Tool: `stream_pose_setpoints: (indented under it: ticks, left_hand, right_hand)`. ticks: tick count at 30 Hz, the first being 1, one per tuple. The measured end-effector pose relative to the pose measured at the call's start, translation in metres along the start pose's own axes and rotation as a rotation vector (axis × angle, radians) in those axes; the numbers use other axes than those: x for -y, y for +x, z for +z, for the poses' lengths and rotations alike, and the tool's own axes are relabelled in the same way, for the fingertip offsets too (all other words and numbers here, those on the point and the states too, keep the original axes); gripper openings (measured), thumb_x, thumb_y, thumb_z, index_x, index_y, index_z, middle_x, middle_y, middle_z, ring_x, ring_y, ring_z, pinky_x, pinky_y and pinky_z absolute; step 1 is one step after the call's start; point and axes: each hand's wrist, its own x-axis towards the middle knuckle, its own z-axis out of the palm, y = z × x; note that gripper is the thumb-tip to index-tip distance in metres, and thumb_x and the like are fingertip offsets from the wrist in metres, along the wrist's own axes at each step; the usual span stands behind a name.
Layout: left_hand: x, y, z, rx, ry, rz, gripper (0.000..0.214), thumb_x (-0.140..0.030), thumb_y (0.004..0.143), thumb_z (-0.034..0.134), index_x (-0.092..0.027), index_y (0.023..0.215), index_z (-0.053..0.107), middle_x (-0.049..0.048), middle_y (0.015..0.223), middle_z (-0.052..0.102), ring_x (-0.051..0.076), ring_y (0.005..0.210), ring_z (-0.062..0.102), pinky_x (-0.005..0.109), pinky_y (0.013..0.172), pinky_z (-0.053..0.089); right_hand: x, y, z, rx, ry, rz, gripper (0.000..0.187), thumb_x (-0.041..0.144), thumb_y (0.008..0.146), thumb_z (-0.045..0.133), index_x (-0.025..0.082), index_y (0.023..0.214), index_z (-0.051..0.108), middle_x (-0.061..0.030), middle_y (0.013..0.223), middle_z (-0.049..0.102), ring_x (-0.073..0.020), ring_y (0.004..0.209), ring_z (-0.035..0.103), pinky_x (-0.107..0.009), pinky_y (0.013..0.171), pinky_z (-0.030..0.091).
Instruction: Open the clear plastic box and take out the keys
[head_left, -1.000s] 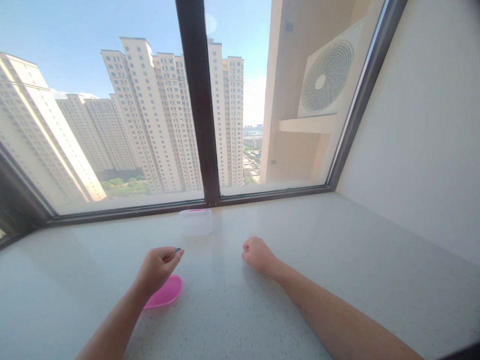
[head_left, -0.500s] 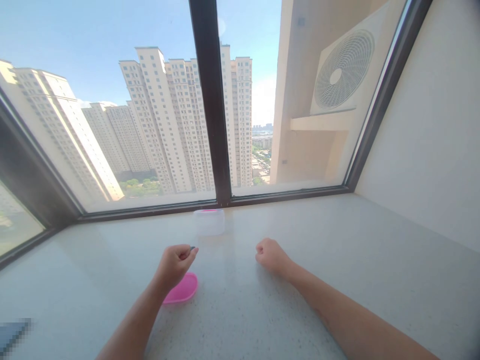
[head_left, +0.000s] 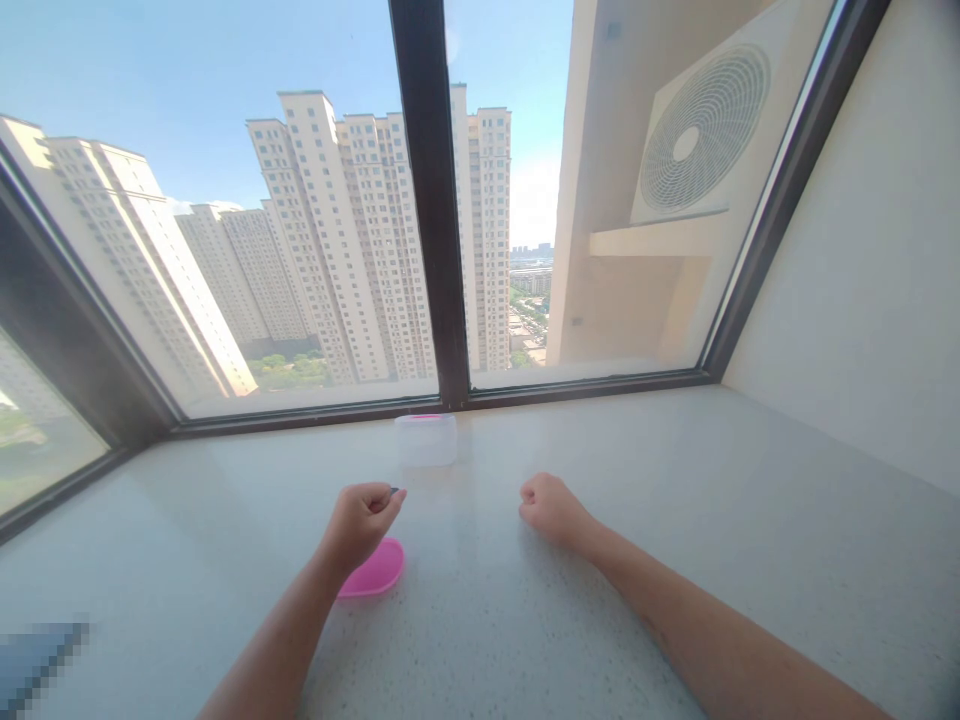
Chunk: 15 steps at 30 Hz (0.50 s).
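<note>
My left hand is closed in a pinch on a small dark object, of which only a tip shows between thumb and forefinger; its kind cannot be made out. Below that hand lies a pink oval lid, partly covered by my wrist. To the right, my right hand rests as a fist on or just above the pale sill; whatever its fingers may hold is hidden. A translucent box with a pink inner edge stands beyond both hands, close to the window frame.
The speckled pale windowsill runs up to a dark window frame. At the right a white wall bounds it. A pixelated dark flat shape lies at the lower left. Outside are tall buildings and a fan unit.
The whole view has shifted slightly, so everything sits a little further right. Both hands keep the same closed pose, and the lid and box stay in place.
</note>
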Motion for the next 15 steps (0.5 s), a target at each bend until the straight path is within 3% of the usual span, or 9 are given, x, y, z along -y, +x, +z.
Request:
stream_pose_setpoints:
  ticks: [15]
  left_hand:
    - [0.0027,0.0004,0.0002,0.005,0.011,0.001,0.045,-0.038,0.078,0.049,-0.023,0.054,0.014,-0.0067,0.055,0.012,0.01,0.051,0.017,0.023,0.049,0.019]
  right_hand:
    - [0.0011,-0.0002,0.0,0.005,0.007,-0.016,0.022,0.011,0.052,0.042,0.018,0.046,0.023,0.005,0.051,0.017,-0.0093,0.052,0.017,-0.029,0.051,0.009]
